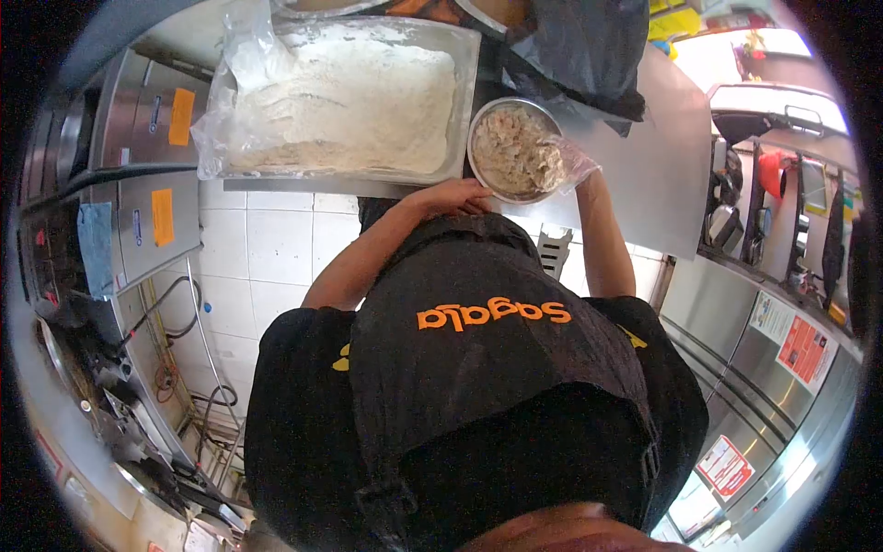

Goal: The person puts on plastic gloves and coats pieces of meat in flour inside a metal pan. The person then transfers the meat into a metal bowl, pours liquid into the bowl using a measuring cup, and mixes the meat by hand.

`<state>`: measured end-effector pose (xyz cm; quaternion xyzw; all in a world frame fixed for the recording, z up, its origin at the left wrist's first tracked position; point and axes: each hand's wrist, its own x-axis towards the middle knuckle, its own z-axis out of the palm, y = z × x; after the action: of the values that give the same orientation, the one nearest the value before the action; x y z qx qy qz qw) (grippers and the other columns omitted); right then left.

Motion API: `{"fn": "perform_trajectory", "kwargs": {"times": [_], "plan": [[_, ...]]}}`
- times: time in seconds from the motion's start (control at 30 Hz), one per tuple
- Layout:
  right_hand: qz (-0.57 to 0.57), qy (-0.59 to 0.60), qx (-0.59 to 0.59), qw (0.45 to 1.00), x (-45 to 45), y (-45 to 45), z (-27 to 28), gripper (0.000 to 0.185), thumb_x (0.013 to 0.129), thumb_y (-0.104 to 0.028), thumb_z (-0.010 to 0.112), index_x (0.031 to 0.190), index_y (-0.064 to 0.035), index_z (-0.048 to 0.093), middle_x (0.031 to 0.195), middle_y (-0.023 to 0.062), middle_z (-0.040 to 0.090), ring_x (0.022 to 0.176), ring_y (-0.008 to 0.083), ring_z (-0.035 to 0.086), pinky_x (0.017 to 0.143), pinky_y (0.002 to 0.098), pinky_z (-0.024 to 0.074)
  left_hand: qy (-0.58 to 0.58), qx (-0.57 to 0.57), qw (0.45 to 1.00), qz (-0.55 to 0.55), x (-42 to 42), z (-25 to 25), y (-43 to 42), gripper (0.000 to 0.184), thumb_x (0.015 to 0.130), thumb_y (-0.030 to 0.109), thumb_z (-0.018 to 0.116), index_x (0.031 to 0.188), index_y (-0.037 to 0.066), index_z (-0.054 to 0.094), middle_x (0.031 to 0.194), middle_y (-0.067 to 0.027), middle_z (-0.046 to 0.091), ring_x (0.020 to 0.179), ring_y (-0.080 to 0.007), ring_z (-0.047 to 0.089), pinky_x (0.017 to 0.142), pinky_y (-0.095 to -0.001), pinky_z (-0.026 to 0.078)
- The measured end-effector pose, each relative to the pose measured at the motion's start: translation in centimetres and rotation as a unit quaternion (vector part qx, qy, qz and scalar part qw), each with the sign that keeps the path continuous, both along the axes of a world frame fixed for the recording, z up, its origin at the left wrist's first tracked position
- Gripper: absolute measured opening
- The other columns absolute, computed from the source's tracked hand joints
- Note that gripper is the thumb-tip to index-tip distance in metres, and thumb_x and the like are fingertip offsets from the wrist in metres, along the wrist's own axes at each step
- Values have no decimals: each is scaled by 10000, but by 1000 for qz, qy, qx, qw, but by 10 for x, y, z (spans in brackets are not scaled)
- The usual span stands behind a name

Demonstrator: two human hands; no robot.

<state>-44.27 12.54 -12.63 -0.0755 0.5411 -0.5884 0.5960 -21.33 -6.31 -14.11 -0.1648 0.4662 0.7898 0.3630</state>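
Observation:
A round metal bowl (475,166) sits near the front edge of the steel table, filled with a lumpy, pale, batter-like mixture (510,147). My left hand (458,195) is at the bowl's near-left rim, its fingers curled against it. A clear plastic glove or bag covers my right hand (572,164), which reaches into the right side of the bowl. Its fingers are coated with or sunk in the mixture, so their pose is hidden. Left of the bowl stands a large rectangular tub (467,92) holding white flour-like powder (368,97).
Crumpled clear plastic (253,55) hangs over the tub's left end. A black plastic bag (589,55) lies behind the bowl. The steel tabletop (658,138) extends right. Steel cabinets (161,207) stand left, shelving (773,202) right. My dark apron (497,359) is close to the table edge.

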Motion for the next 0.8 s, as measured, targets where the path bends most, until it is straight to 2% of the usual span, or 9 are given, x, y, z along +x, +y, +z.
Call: {"fn": "perform_trajectory", "kwargs": {"times": [0.03,0.23,0.4,0.5,0.6,0.67,0.73,0.77,0.8], "plan": [[23,-34,-46,998,5,-7,14,654,624,-256,718,1165,-15,441,1184,155,465,1011,258,517,844,366,459,1,21,1000,14,0,-2,1,420,878,353,449,1151,37,408,1065,-116,549,943,-193,530,845,-324,413],[154,344,-175,909,6,-63,63,589,607,-201,693,1139,-57,486,1202,105,474,1082,238,469,925,316,378,-12,36,999,26,5,15,1,387,880,354,445,1108,43,422,1071,-116,538,966,-189,514,828,-318,416],[170,299,-139,928,45,-169,119,452,742,-211,555,1156,-47,477,1152,127,518,1003,221,523,850,306,428,4,-10,1000,11,4,2,2,358,888,349,414,1128,85,436,1081,-96,548,964,-202,523,838,-326,415],[259,567,-151,767,36,-235,42,396,865,-293,417,1173,-48,467,1136,117,524,906,254,565,818,334,452,-1,23,999,37,3,5,5,374,879,356,444,1058,28,452,1063,-113,527,918,-195,521,832,-309,418],[291,607,-99,733,62,-278,50,397,865,-320,395,1165,-74,480,1117,131,533,898,293,550,868,339,411,28,-16,999,26,6,3,5,359,861,358,479,1033,43,490,1006,-75,531,865,-162,514,782,-287,422],[419,570,-32,706,74,-284,89,390,872,-318,371,1172,-92,477,1112,150,529,921,316,532,906,336,380,189,-74,979,-14,10,-18,4,362,850,361,495,1037,52,503,970,-49,525,829,-141,501,742,-268,416],[446,624,-69,639,83,-281,110,390,852,-376,398,1047,-71,544,980,140,581,811,286,543,795,366,406,218,-114,969,-27,15,-6,-1,368,851,346,499,1084,62,484,985,-33,524,862,-127,492,755,-264,408],[458,648,-85,603,85,-278,112,408,841,-405,411,985,-60,577,913,134,607,756,270,548,739,380,418,171,-123,977,-18,14,31,-4,378,859,330,494,1129,68,459,1019,-32,527,914,-125,489,788,-269,404],[433,630,-75,640,84,-275,104,414,841,-411,408,987,-63,577,921,136,606,762,267,552,744,382,417,123,-130,984,-10,16,51,-4,394,866,314,489,1173,73,434,1053,-30,530,965,-122,486,820,-275,400]]}}
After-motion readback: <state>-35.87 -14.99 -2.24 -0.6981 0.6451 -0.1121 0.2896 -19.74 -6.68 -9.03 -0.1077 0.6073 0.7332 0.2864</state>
